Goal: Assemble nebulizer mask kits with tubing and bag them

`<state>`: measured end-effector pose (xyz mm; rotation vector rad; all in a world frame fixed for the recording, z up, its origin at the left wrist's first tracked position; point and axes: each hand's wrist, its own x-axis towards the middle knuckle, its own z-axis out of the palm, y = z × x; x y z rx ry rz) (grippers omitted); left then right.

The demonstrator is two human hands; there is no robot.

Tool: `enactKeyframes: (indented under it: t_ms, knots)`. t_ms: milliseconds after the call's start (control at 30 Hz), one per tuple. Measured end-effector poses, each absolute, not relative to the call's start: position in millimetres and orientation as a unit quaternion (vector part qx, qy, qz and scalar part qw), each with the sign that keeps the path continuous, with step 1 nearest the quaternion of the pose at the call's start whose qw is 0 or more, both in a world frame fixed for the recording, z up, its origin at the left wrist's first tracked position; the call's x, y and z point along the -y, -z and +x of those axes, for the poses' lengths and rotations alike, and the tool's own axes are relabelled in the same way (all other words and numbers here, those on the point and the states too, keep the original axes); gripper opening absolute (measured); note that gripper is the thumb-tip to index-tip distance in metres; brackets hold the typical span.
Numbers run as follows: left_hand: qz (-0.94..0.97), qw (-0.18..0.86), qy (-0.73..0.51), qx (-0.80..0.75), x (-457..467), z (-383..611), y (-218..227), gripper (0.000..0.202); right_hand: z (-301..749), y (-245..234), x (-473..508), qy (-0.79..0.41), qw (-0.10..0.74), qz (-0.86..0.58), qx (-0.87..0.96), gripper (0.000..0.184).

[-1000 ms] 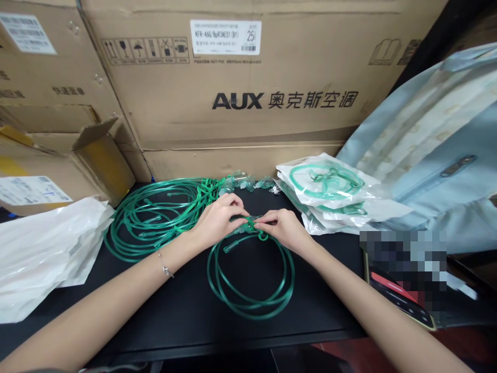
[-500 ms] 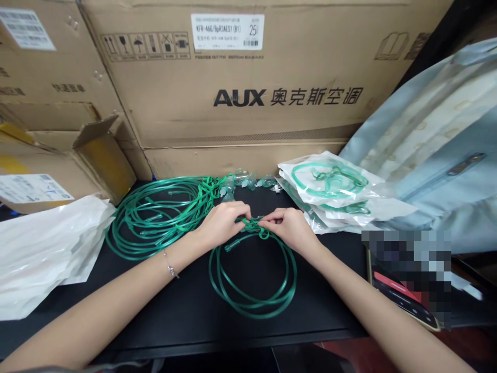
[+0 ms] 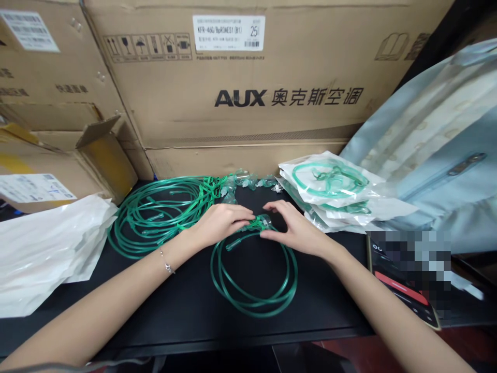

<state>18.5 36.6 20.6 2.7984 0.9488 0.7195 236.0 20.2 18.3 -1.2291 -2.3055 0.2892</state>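
Carton (image 3: 163,116): printed "AUX 奥克斯空调". Label (image 3: 229,32): "KFR-46G/BpR3AES1 (B1)". Left hand (image 3: 222,221): narrow at green strap (image 3: 255,224); grip cannot be determined. Right hand (image 3: 297,228): spread wide beside it.

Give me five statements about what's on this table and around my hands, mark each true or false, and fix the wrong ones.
1. The front loop of green tubing lies on the black table. True.
2. The right hand is pinched shut. False: its thumb and fingertips are apart.
3. The large cardboard box bears the letters AUX. True.
4. The bigger pile of tubing is on the right. False: it is on the left.
5. The phone is on the left. False: it is on the right.
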Motion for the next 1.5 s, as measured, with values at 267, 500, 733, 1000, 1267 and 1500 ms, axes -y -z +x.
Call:
enactKeyframes:
  t_ms: [267,500,733,1000,1267,1500]
  knots:
    - [0.842,0.16,-0.346,-0.381,-36,20,-25,0.019,231,-16,-29,-0.159,0.325,-0.417,0.834,0.028]
    - [0.775,0.304,-0.353,-0.428,-24,12,-26,0.042,218,-18,-25,-0.231,0.394,-0.421,0.784,0.029]
    - [0.832,0.193,-0.337,-0.396,-29,13,-1,0.032,221,-1,-29,-0.173,0.303,-0.444,0.825,0.03]
    - [0.86,0.034,-0.315,-0.401,-22,7,-5,0.054,229,-4,-28,-0.153,0.264,-0.444,0.843,0.049]
    - [0.89,-0.055,-0.208,-0.401,18,-34,-12,0.027,258,-4,6,-0.08,0.19,-0.486,0.849,0.051]
    - [0.909,-0.124,-0.127,-0.378,-19,-17,2,0.04,252,7,10,-0.074,0.18,-0.454,0.869,0.028]
